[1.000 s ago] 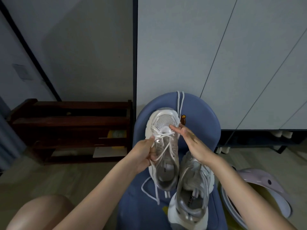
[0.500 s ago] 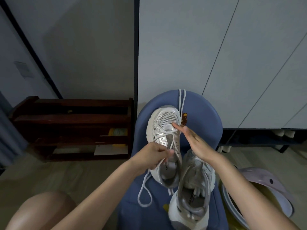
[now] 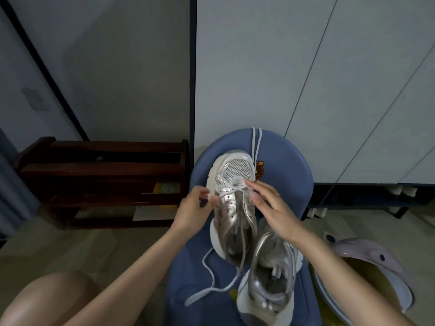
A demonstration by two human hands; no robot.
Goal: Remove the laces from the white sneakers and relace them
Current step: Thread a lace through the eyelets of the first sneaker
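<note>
Centre frame: we see a white sneaker (image 3: 233, 203) lying toe-up on a blue padded seat (image 3: 289, 175). The left hand (image 3: 193, 212) pinches the lace (image 3: 231, 188) at the shoe's left edge, fingers curled. The right hand (image 3: 273, 208) reaches in from the right, fingers extended, fingertips touching the lace crossing near the toe. Loose lace trails down over the seat, lower centre. A second sneaker (image 3: 270, 274) lies just beside, lower right. Another lace (image 3: 255, 142) hangs over the seat's top edge. Dark wooden rack (image 3: 98, 180) at left; a pale basin (image 3: 376, 257) at lower right.
</note>
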